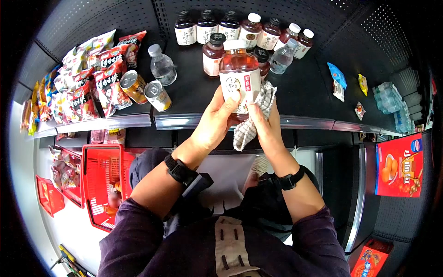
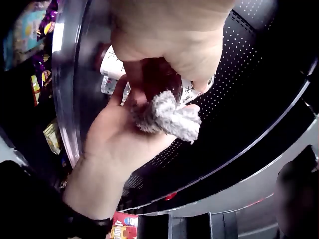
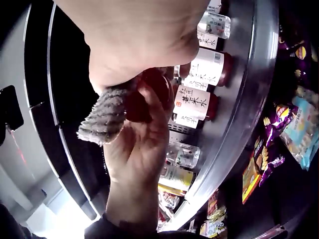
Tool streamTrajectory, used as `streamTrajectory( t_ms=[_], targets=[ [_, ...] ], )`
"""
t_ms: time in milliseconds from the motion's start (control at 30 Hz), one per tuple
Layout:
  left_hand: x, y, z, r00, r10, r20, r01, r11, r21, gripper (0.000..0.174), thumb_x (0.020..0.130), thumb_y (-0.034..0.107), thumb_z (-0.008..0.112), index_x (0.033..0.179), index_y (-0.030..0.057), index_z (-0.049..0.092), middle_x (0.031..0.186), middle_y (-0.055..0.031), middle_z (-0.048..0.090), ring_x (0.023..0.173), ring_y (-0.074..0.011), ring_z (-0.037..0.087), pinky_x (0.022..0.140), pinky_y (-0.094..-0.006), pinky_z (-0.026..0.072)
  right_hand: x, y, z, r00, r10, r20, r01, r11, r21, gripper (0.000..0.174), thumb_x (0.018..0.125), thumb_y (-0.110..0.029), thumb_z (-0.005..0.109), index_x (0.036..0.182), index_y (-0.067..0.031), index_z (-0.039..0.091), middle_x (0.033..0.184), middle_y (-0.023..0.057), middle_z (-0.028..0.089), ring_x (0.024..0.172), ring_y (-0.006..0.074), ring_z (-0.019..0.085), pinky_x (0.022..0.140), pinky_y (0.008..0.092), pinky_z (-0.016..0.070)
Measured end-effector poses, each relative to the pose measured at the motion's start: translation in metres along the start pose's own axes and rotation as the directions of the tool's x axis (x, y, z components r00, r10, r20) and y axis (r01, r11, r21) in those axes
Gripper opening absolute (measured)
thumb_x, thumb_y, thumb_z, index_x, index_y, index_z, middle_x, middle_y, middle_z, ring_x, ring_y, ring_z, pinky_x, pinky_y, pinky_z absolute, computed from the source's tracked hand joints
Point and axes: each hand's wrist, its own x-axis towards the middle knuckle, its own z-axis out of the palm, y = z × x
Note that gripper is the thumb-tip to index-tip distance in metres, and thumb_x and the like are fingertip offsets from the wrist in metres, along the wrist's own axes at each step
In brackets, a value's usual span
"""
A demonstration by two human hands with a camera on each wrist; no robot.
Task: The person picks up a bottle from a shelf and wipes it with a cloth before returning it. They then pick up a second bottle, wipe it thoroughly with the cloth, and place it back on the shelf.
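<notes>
In the head view, a person's left hand grips a white-capped bottle of reddish drink, just off centre toward 12 o'clock; close by, the right hand pinches a grey-and-white cloth against its side. Farther toward 12 o'clock, more bottles stand on a black shelf, with 2 cans toward 10 and a red basket toward 8.

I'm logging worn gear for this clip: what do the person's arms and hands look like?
The left hand and right hand wear no gloves. Dark purple sleeves end near the elbows. The left strap, with a bulky dark block beside it, and the right strap are black.
</notes>
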Motion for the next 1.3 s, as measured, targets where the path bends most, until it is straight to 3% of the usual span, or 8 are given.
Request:
streamTrajectory(
  t_ms=[167, 267, 367, 467, 567, 733, 1067, 1300],
  targets=[
    [0.001, -0.011, -0.005, 0.979, 0.168, 0.116, -0.198, 0.919, 0.341, 0.058, 0.106, 0.018, 0.05, 0.154, 0.0054, 0.02, 0.146, -0.012, 0.043, 0.135, -0.021, 0.042, 0.114, -0.037, 0.0351, 0.01, 0.004, -0.006, 0.996, -0.086, -0.017, 0.084, 0.991, -0.104, 0.064, 0.091, -0.028, 0.073, 0.14, -0.0019, 0.041, 0.126, 0.013, 0.057, 0.114, 0.0207, 0.057, 0.097, 0.0355, 0.047],
    [-0.001, -0.021, -0.005, 0.961, 0.179, 0.209, -0.258, 0.851, 0.458, 0.081, 0.096, -0.006, 0.054, 0.158, 0.001, 0.003, 0.157, -0.0168, 0.028, 0.147, -0.0232, 0.026, 0.119, -0.036, 0.0251, 0.014, 0.003, -0.01, 0.995, 0.007, -0.097, 0.012, 0.982, 0.187, 0.063, 0.089, -0.03, 0.075, 0.137, -0.0017, 0.045, 0.124, 0.011, 0.059, 0.11, 0.0173, 0.059, 0.095, 0.0326, 0.0486],
    [-0.007, -0.032, -0.005, 0.942, 0.257, 0.218, -0.333, 0.618, 0.712, 0.079, 0.096, -0.005, 0.055, 0.158, 0.0012, 0.007, 0.155, -0.0192, 0.03, 0.142, -0.0275, 0.036, 0.116, -0.0374, 0.0321, 0.021, -0.002, -0.021, 0.996, 0.021, -0.084, 0.0, 0.97, 0.243, 0.059, 0.089, -0.03, 0.075, 0.133, -0.0007, 0.049, 0.119, 0.0094, 0.062, 0.104, 0.0157, 0.062, 0.09, 0.0311, 0.0517],
    [-0.008, -0.024, 0.003, 0.964, 0.155, 0.216, -0.233, 0.883, 0.407, 0.078, 0.098, -0.001, 0.057, 0.158, 0.003, 0.007, 0.155, -0.017, 0.031, 0.142, -0.0269, 0.037, 0.114, -0.0368, 0.0344, 0.027, -0.003, -0.034, 0.998, 0.069, -0.01, -0.059, 0.914, 0.402, 0.06, 0.093, -0.041, 0.067, 0.134, 0.0003, 0.052, 0.12, 0.0135, 0.065, 0.104, 0.0212, 0.067, 0.09, 0.0346, 0.0558],
    [-0.011, -0.016, 0.016, 0.985, 0.044, 0.168, -0.051, 0.998, 0.041, 0.065, 0.102, 0.014, 0.058, 0.155, 0.0049, 0.022, 0.15, -0.0123, 0.038, 0.136, -0.0217, 0.044, 0.11, -0.0399, 0.0425, 0.03, 0.007, -0.044, 0.985, 0.095, 0.147, -0.175, 0.609, 0.774, 0.065, 0.098, -0.052, 0.054, 0.135, 0.0016, 0.052, 0.121, 0.0176, 0.067, 0.106, 0.0269, 0.069, 0.091, 0.0399, 0.0576],
    [-0.01, -0.016, 0.009, 0.938, -0.289, 0.193, 0.297, 0.955, -0.013, 0.064, 0.101, 0.028, 0.06, 0.152, 0.006, 0.028, 0.14, -0.0101, 0.05, 0.127, -0.0213, 0.053, 0.104, -0.0418, 0.0496, 0.021, 0.004, -0.041, 0.983, 0.145, 0.112, -0.183, 0.793, 0.581, 0.061, 0.096, -0.047, 0.059, 0.133, 0.0022, 0.053, 0.12, 0.0171, 0.067, 0.103, 0.0243, 0.069, 0.09, 0.0373, 0.0565],
    [-0.008, -0.029, 0.008, 0.996, 0.027, 0.085, -0.078, 0.729, 0.68, 0.073, 0.091, 0.027, 0.076, 0.142, -0.0051, 0.034, 0.123, -0.015, 0.06, 0.112, -0.0193, 0.061, 0.095, -0.0336, 0.0509, 0.028, -0.021, -0.039, 0.99, 0.107, -0.088, -0.064, 0.918, 0.392, 0.047, 0.09, -0.018, 0.074, 0.129, -0.0011, 0.055, 0.116, 0.0109, 0.067, 0.105, 0.0164, 0.065, 0.092, 0.0317, 0.0519],
    [-0.001, -0.042, -0.003, 0.985, 0.101, 0.141, -0.141, 0.94, 0.311, 0.067, 0.097, 0.015, 0.066, 0.15, -0.0024, 0.028, 0.134, -0.0125, 0.054, 0.126, -0.0182, 0.051, 0.107, -0.0344, 0.0425, 0.018, -0.007, -0.027, 0.994, 0.055, -0.09, -0.021, 0.938, 0.346, 0.063, 0.084, -0.022, 0.08, 0.134, -0.0025, 0.047, 0.121, 0.009, 0.062, 0.108, 0.016, 0.061, 0.095, 0.0326, 0.0498]
  ],
)
